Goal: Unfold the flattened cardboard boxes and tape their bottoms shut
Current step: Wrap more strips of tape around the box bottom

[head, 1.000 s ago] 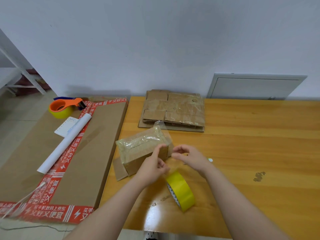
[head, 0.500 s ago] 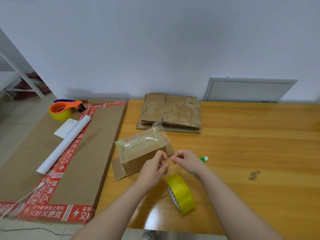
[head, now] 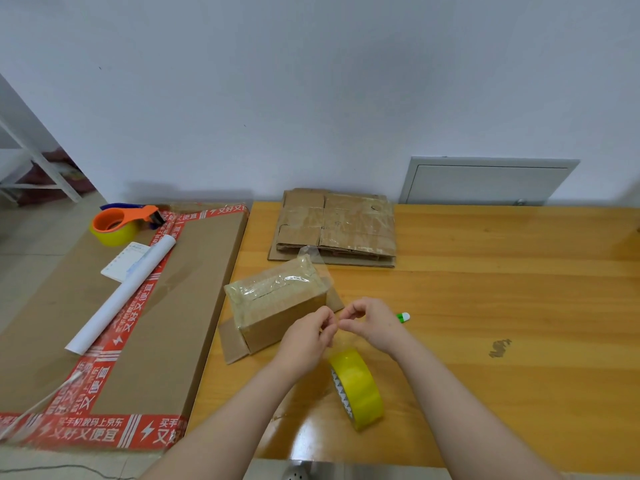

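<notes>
A small assembled cardboard box (head: 277,306) stands on the wooden table (head: 485,306), its upper face covered in clear tape with a loose end sticking up at the back. Just to its right my left hand (head: 306,337) and my right hand (head: 372,323) meet fingertip to fingertip, each pinching a thin, barely visible strip of clear tape (head: 341,336). A yellow tape roll (head: 358,388) stands on edge right below the hands. Several flattened boxes (head: 336,226) lie stacked at the table's back.
A small green-and-white object (head: 403,317) lies just right of my right hand. Left of the table lies a big flat carton (head: 104,306) with red tape, carrying an orange tape dispenser (head: 121,221), a white paper roll (head: 121,296) and a notepad (head: 126,259).
Both hands have drawn back from the box's right end toward me and a little right, still pinched together. The green-and-white object behind my right hand has come into view.
</notes>
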